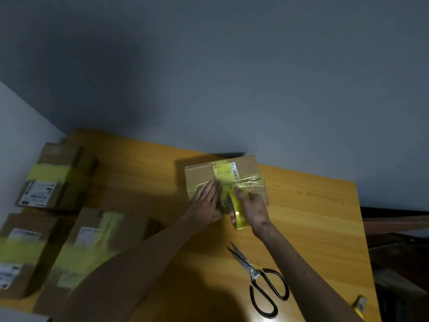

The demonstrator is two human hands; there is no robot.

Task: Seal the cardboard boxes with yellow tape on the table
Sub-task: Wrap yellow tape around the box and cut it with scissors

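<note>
Two hands on box [226,180], left [207,199] flat, right [251,206] gripping tape roll [236,211] at near edge.

The left hand [207,200] pressed flat on the brown cardboard box [202,174]; the right hand [251,206] gripped the yellow tape roll [239,213] beside black-handled steel scissors [260,278].

Brown box [226,180] banded in glossy yellow tape, white-and-yellow label [225,170] with black barcode. Yellow tape roll [238,211]. Orange-yellow woodgrain desk [313,217]. Silver scissors [260,278], black handles. Brown yellow-striped boxes [58,177] along left edge.
</note>
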